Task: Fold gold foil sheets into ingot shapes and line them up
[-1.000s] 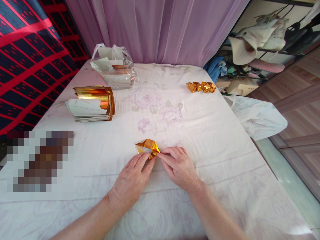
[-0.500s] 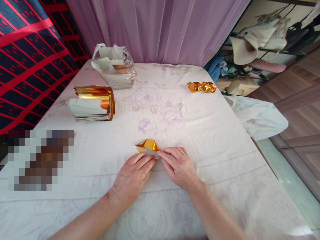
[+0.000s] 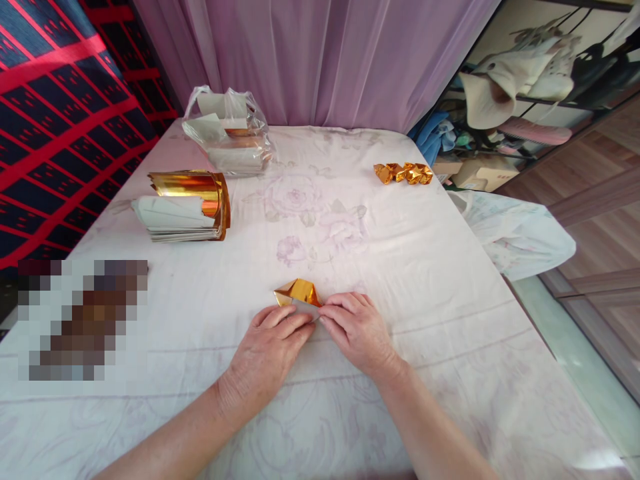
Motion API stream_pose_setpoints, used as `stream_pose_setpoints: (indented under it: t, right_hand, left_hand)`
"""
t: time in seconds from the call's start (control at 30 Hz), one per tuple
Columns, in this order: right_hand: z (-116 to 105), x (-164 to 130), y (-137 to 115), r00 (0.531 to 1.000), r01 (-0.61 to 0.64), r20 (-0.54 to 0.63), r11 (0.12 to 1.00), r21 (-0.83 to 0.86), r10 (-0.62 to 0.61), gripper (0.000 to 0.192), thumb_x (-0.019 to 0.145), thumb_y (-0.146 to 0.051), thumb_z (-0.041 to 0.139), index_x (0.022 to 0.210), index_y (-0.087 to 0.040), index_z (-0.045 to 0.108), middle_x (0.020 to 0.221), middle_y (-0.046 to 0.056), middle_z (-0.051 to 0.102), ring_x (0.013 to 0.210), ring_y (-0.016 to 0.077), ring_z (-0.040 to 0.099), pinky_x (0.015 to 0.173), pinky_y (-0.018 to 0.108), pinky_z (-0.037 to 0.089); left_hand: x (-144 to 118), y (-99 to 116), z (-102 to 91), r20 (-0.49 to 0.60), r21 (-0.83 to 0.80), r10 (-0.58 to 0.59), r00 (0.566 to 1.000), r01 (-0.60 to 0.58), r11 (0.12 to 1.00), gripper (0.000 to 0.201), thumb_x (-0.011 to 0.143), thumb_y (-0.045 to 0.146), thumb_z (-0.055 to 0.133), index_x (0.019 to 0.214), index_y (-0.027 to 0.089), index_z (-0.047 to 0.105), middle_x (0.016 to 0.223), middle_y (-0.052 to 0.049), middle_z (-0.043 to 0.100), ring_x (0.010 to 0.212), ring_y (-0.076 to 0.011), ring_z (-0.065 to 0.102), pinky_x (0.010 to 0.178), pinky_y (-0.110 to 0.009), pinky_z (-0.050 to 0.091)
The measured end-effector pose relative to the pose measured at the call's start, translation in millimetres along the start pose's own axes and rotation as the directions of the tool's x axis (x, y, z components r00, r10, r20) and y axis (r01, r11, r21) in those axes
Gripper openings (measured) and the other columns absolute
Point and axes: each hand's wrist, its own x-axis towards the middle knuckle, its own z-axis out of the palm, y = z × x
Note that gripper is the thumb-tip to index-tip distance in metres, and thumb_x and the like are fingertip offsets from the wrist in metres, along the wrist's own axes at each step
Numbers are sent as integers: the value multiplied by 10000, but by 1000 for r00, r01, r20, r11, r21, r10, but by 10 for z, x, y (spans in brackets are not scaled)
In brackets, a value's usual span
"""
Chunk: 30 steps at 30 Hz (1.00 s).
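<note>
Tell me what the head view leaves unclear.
Head view:
Near edge of the folded gold paper: partly hidden by the left hand.
Whatever lies under the pixelated patch: blurred out.
Sheet count in the gold paper stack: edges too fine.
Forearms: cut off by the bottom edge.

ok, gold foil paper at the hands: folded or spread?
Folded. The gold foil paper shows angled facets and a pale flap along its near side; left hand hides part.
</note>
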Motion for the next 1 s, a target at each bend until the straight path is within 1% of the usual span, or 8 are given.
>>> stream_pose_setpoints:
  t: [0.13,0.2,0.33,0.43,0.53,0.67,0.83,1.0]
  right_hand:
    - [19,8,3,1000,-17,-19,1000,11,17,144,954,-222,568,906,-229,703,940,35,697,861,184,608,792,349,433]
    - [30,15,5,999,-25,-22,1000,1,25,135,950,-218,574,892,-229,695,934,34,697,858,184,610,784,345,430]
    - [51,23,8,999,-40,-27,999,-25,40,93,923,-215,613,874,-235,689,921,26,696,844,179,617,771,339,426]
    - [60,22,11,999,-44,-30,999,-17,44,70,917,-218,621,901,-235,688,934,26,699,864,182,625,779,337,429]
    - [61,19,13,998,-57,-30,998,8,58,92,936,-220,590,942,-235,680,946,31,706,878,187,627,791,343,434]
    - [58,19,14,998,-49,-38,998,31,50,115,947,-202,567,938,-230,677,941,31,707,871,194,622,789,348,430]
    - [55,22,9,998,-55,-33,998,14,55,134,942,-199,573,930,-243,699,944,32,706,861,186,621,779,346,431]
    - [59,29,-3,998,-51,-49,999,-1,51,122,940,-201,585,927,-237,700,933,29,704,853,188,616,773,345,424]
  left_hand:
    - [19,24,-42,8,-7,-4,1000,4,1000,357,961,153,478,1283,235,609,1162,-35,679,1108,-191,576,1027,-370,418]
    - [22,33,-50,22,26,0,1000,-1,1000,387,964,143,454,1325,210,578,1152,-57,671,1091,-193,581,1028,-376,425]
    - [15,33,-34,33,99,29,999,-32,995,409,961,128,426,1348,164,554,1132,-85,661,1075,-207,579,1021,-393,438]
    - [12,30,-25,34,118,37,999,-41,992,399,956,134,450,1339,153,558,1102,-85,658,1054,-213,578,1006,-395,448]
    - [16,32,-32,29,116,36,999,-39,993,371,944,130,485,1301,147,583,1072,-80,654,1034,-213,579,995,-391,455]
    - [23,37,-43,31,108,26,999,-29,994,352,939,110,484,1269,147,602,1069,-76,650,1009,-207,578,990,-385,460]
    - [25,38,-42,20,123,23,1000,-26,992,371,942,110,473,1289,158,597,1072,-79,639,1000,-208,575,982,-380,448]
    - [26,44,-32,21,156,25,999,-28,987,405,939,101,448,1323,134,573,1080,-87,636,993,-215,565,968,-388,448]
